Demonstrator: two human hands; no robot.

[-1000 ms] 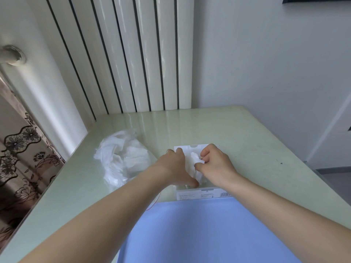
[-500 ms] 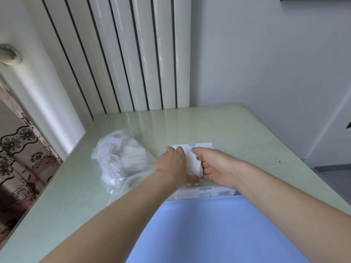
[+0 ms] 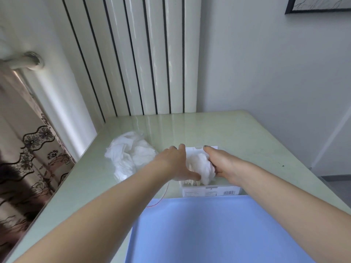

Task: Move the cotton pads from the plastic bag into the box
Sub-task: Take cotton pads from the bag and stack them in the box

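Both hands have flattened since a second ago: left hand [image 3: 175, 164] and right hand [image 3: 223, 163] — half-curled — press a cotton wad [image 3: 201, 165] into the box [image 3: 210, 190] on the bench [image 3: 247, 133]. Step: packing. Next, fetch more from the bag [image 3: 131, 154]. Box's long axis runs away from the viewer.

A room in a home, seen over a pale green table [image 3: 247, 133]
A tall white column radiator [image 3: 144, 54] is standing right behind the table, a flower-patterned lace curtain [image 3: 38, 149] is hanging to its left, and a dark-framed picture [image 3: 319, 5] is hanging high on the plain white wall to its right
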